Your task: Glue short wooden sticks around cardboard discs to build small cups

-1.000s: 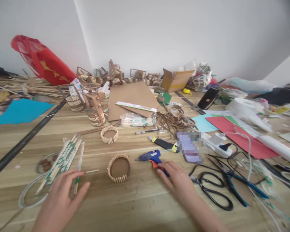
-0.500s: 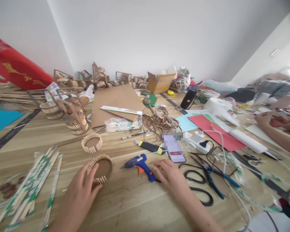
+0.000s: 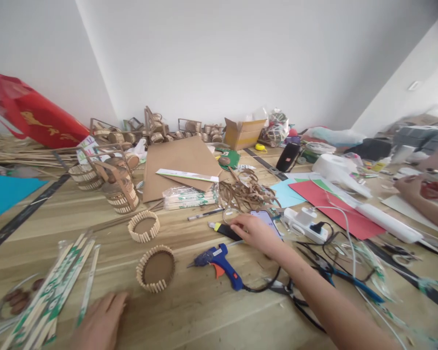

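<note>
My left hand (image 3: 100,321) rests low on the wooden table, fingers stretched out, holding nothing, slightly blurred. Above it sits a round basket (image 3: 155,268) with a brown base and a wall of short sticks; the wall has a gap at lower right. A smaller stick ring (image 3: 143,226) lies behind it. My right hand (image 3: 255,233) reaches over a black and yellow utility knife (image 3: 224,230) and partly covers a phone (image 3: 266,221). Its fingers point down at the knife; the thumb is hidden, and no grip shows. Below lies a blue glue gun (image 3: 221,265).
Wrapped chopsticks (image 3: 53,287) lie at left. Brown strips (image 3: 248,189), cardboard (image 3: 182,160) and finished baskets (image 3: 120,194) stand further back. Pliers (image 3: 354,282), a power strip (image 3: 306,226) and cables crowd the right. Another person's hands (image 3: 423,194) are at far right.
My left hand has let go of the round basket and moved down toward me. My right hand has moved forward from beside the glue gun to over the utility knife and phone.
</note>
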Demonstrator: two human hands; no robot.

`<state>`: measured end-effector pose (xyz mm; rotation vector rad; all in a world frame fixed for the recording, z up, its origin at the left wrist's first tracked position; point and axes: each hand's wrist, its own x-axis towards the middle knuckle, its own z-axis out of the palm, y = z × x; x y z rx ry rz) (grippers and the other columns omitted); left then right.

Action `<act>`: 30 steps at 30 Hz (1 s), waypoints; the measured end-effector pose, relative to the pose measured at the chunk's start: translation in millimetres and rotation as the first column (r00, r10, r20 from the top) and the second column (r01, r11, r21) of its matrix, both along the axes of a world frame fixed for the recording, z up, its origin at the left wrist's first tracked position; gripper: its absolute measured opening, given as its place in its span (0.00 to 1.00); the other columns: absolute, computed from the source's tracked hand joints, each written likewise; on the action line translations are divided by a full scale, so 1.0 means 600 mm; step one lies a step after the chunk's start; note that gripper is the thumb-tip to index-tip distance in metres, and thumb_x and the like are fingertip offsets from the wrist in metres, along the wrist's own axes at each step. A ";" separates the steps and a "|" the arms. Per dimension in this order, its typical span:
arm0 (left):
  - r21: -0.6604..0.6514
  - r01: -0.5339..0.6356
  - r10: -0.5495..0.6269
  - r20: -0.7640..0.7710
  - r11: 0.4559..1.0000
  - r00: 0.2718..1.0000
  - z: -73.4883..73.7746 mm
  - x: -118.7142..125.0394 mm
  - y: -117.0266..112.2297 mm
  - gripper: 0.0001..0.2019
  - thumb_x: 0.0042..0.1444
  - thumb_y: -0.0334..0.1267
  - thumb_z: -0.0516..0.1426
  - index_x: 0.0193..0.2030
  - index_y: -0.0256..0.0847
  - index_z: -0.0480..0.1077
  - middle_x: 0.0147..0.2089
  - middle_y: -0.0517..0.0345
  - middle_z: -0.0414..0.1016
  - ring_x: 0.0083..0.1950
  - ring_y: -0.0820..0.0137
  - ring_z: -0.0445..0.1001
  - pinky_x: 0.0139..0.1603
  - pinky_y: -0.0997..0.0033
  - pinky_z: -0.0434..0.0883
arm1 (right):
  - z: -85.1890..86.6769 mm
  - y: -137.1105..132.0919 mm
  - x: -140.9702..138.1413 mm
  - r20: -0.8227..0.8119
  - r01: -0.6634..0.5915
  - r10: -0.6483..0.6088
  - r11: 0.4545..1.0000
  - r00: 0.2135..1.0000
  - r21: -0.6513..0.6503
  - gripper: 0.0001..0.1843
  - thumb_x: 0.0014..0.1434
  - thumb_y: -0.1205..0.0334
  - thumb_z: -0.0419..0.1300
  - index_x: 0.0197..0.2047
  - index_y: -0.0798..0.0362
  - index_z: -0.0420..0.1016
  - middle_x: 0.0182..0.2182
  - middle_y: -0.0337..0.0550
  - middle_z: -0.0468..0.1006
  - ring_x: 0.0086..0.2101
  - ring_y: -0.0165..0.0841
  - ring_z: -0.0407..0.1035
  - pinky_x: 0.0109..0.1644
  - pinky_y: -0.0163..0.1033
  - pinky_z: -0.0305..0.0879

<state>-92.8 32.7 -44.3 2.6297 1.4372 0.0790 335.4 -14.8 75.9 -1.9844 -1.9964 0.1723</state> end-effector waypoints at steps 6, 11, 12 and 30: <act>-0.071 -0.121 0.105 -0.195 0.990 0.975 0.064 0.068 -0.029 0.24 0.57 0.19 0.41 0.50 0.33 0.73 0.49 0.42 0.76 0.53 0.57 0.73 0.56 0.56 0.67 | 0.002 0.157 -0.075 0.066 -0.239 0.241 0.970 0.968 -0.049 0.10 0.61 0.70 0.56 0.38 0.56 0.80 0.38 0.49 0.81 0.41 0.37 0.74 0.45 0.37 0.65; -0.062 -0.169 0.155 -0.194 0.984 0.969 0.072 0.088 -0.064 0.20 0.58 0.20 0.44 0.49 0.35 0.72 0.48 0.45 0.76 0.51 0.58 0.73 0.54 0.58 0.68 | 0.020 0.167 -0.163 0.074 -0.428 0.427 0.904 0.901 -0.002 0.12 0.64 0.66 0.54 0.43 0.55 0.78 0.40 0.50 0.80 0.42 0.40 0.74 0.46 0.41 0.66; -0.051 -0.161 0.148 -0.198 0.986 0.969 0.070 0.087 -0.071 0.20 0.58 0.19 0.44 0.48 0.35 0.72 0.47 0.45 0.76 0.51 0.57 0.73 0.53 0.58 0.69 | 0.024 0.153 -0.176 0.074 -0.451 0.449 0.892 0.891 0.013 0.12 0.65 0.65 0.53 0.44 0.55 0.78 0.40 0.51 0.80 0.42 0.41 0.73 0.47 0.42 0.66; -0.110 -0.230 0.220 -0.096 0.967 0.971 0.096 0.068 -0.120 0.22 0.58 0.17 0.42 0.49 0.37 0.70 0.48 0.46 0.74 0.51 0.62 0.72 0.54 0.62 0.67 | -0.097 0.033 -0.300 0.237 -0.450 0.414 0.885 0.879 0.120 0.07 0.60 0.67 0.60 0.30 0.51 0.72 0.27 0.40 0.79 0.30 0.35 0.74 0.33 0.37 0.59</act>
